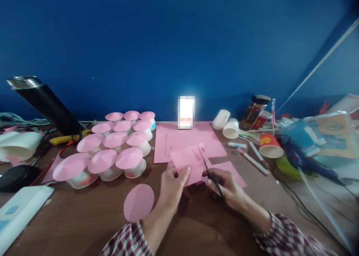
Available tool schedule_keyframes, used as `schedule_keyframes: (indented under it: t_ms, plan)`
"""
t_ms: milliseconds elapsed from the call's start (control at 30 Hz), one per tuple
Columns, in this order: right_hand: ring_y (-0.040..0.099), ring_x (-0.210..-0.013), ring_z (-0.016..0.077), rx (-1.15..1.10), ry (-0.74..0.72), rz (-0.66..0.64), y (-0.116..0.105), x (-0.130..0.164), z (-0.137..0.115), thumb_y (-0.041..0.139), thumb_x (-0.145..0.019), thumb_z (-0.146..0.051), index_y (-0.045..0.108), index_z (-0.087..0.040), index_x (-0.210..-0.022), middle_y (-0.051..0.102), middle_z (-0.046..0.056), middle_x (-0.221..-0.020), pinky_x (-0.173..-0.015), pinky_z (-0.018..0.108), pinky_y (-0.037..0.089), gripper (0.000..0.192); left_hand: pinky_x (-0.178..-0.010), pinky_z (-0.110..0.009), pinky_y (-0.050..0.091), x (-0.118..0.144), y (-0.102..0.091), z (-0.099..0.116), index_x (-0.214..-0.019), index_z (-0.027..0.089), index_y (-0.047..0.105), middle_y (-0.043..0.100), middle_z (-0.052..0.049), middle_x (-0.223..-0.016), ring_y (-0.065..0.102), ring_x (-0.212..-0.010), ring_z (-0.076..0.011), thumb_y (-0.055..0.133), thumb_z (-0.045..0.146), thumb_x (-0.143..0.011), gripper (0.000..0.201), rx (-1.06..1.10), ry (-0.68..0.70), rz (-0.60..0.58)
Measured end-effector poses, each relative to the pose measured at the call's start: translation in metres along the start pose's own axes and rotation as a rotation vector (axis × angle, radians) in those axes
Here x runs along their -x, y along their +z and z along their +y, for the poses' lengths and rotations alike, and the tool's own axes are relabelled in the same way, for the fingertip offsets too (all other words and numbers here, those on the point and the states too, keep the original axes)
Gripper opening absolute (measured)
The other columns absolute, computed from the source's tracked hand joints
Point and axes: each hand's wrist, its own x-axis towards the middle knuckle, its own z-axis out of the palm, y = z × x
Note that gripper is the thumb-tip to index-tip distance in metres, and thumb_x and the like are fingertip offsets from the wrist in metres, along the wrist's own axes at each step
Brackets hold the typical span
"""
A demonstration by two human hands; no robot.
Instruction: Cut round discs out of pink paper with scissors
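Note:
My left hand (174,185) pinches a piece of pink paper (188,159) by its lower left side, thumb on top. In my right hand (226,186) is a pair of dark-handled scissors (214,181), fingers closed round the handles. The blades reach up to the paper's right edge; whether they are cutting into it I cannot make out. A pink paper circle (139,203) lies flat on the table beside my left forearm. Larger pink sheets (193,130) lie behind the held piece, and another pink piece (231,171) lies partly behind my right hand.
Several cups topped with pink paper cones (102,160) stand in rows at the left. White paper cups (221,119), markers (254,161), a red cup (270,145) and a dark-lidded jar (254,112) are at the right. A black bottle (47,104) leans at the left. A blurred bright screen (186,112) stands at the wall.

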Motion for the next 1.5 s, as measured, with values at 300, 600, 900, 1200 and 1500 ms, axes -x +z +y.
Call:
schedule_keyframes:
  t_ms: [300, 600, 900, 1200, 1500]
  plan:
    - [0.042, -0.043, 0.0074, 0.032, 0.018, 0.005, -0.001, 0.000, -0.004, 0.068, -0.072, -0.050, 0.061, -0.012, -0.090, 0.046, -0.006, -0.053, -0.041, 0.019, 0.039, 0.043, -0.064, -0.031, 0.049, 0.000, 0.000, 0.000, -0.079, 0.009, 0.070, 0.071, -0.010, -0.072, 0.064, -0.066, -0.0215, 0.072, 0.038, -0.066, 0.031, 0.009, 0.014, -0.001]
    - [0.044, -0.043, 0.0079, 0.068, 0.007, 0.008, -0.002, 0.000, -0.005, 0.067, -0.073, -0.050, 0.063, -0.012, -0.090, 0.048, -0.005, -0.052, -0.040, 0.020, 0.039, 0.042, -0.064, -0.031, 0.049, 0.000, -0.001, -0.001, -0.077, 0.011, 0.070, 0.071, -0.008, -0.072, 0.064, -0.067, -0.0214, 0.073, 0.038, -0.065, 0.030, 0.020, 0.019, 0.023]
    - [0.044, -0.040, 0.0079, 0.107, 0.030, 0.012, -0.002, 0.001, -0.007, 0.065, -0.073, -0.051, 0.064, -0.012, -0.092, 0.046, -0.006, -0.049, -0.039, 0.019, 0.038, 0.044, -0.066, -0.031, 0.048, -0.003, -0.003, -0.005, -0.080, 0.011, 0.070, 0.072, -0.009, -0.076, 0.065, -0.071, -0.0219, 0.071, 0.039, -0.067, 0.031, 0.005, 0.038, 0.031]
    - [0.045, -0.042, 0.0077, 0.073, 0.042, -0.006, -0.001, 0.001, -0.007, 0.067, -0.072, -0.051, 0.062, -0.012, -0.090, 0.048, -0.005, -0.052, -0.041, 0.019, 0.039, 0.043, -0.065, -0.029, 0.047, -0.007, -0.008, -0.011, -0.080, 0.011, 0.069, 0.071, -0.009, -0.076, 0.063, -0.072, -0.0211, 0.069, 0.040, -0.069, 0.031, -0.024, 0.037, 0.006]
    - [0.044, -0.043, 0.0065, 0.003, 0.049, -0.017, -0.002, 0.000, -0.005, 0.070, -0.070, -0.050, 0.060, -0.012, -0.089, 0.049, -0.005, -0.054, -0.042, 0.018, 0.038, 0.044, -0.061, -0.029, 0.046, -0.002, -0.002, -0.003, -0.074, 0.010, 0.069, 0.069, -0.008, -0.068, 0.061, -0.066, -0.0202, 0.071, 0.040, -0.067, 0.031, -0.046, 0.026, 0.021]
